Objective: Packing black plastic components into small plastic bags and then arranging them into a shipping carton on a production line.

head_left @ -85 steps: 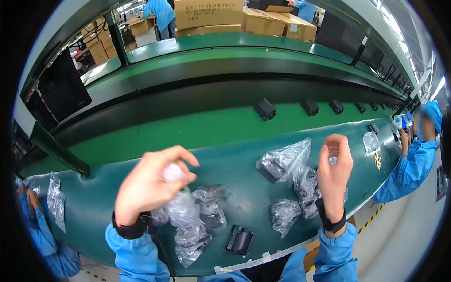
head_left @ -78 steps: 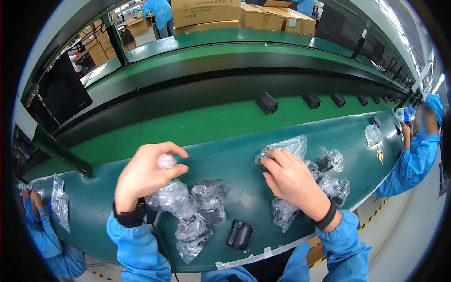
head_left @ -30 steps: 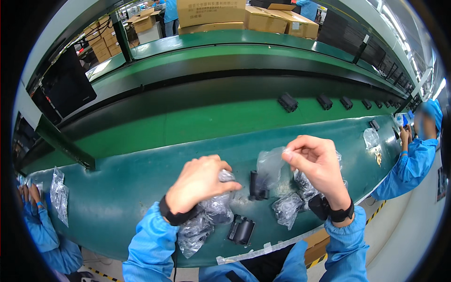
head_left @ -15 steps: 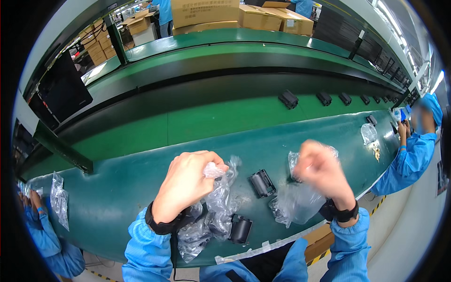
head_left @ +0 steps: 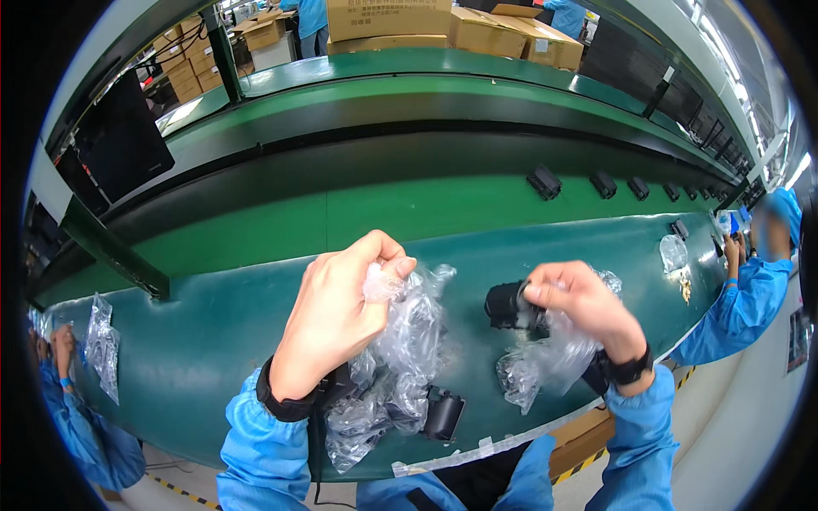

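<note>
A green conveyor belt (head_left: 213, 315) curves across the whole view, with a second, higher green line (head_left: 443, 64) behind it carrying brown cardboard boxes (head_left: 388, 15). A row of small black parts (head_left: 544, 181) lies along the far side of the lane beyond the near belt. At the right edge a co-worker in a blue coat (head_left: 741, 289) stands at the belt; another blue sleeve (head_left: 81, 426) shows at the lower left, beside a clear bag (head_left: 102, 345) lying on the belt.

The person's left hand (head_left: 336, 319) is raised over the belt, thumb and fingers pinched shut on the crumpled top of an empty clear plastic bag (head_left: 409, 319) — the bag hangs down from the grip toward a heap of more clear bags (head_left: 362, 417) at the near edge. The right hand (head_left: 579, 307) is closed around a small black cylindrical part (head_left: 507, 305), fingertips on its end, with its loose clear wrapping (head_left: 545, 362) bunched under the palm and trailing to the belt. The part sits between the two hands, held just above the belt.

Another black part (head_left: 443, 413) rests unwrapped on the belt near the front edge, just beside the bag heap.
</note>
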A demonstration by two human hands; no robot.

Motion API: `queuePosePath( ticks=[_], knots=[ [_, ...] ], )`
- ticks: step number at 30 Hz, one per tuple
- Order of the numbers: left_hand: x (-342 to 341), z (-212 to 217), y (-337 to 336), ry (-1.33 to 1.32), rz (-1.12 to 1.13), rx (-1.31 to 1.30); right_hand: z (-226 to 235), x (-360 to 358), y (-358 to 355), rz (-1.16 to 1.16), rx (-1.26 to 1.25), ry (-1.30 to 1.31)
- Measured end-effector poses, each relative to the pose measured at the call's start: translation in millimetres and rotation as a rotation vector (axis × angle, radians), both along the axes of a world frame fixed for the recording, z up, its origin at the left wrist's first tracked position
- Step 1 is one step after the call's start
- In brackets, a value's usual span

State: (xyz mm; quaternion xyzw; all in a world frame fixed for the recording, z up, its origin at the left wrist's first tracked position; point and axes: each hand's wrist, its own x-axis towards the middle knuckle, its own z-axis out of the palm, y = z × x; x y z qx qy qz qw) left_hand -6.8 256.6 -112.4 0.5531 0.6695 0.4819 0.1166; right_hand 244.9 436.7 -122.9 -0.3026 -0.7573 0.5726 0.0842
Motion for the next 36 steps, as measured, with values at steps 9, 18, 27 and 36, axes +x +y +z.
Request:
queuePosePath(
  ticks=[9,18,27,36],
  knots=[
    [-7,1,3,-0.104,0.071,-0.005,-15,-17,75,-0.023,-0.244,0.074],
    [-39,4,-8,-0.589,-0.130,0.082,-86,-110,150,-0.321,-0.356,0.088],
    [-72,34,-50,-0.946,-0.250,0.517,-99,-132,140,-0.313,-0.291,0.105],
    [-79,52,-75,-0.857,-0.036,0.898,-19,-148,-32,0.298,0.672,0.170]
  ],
)
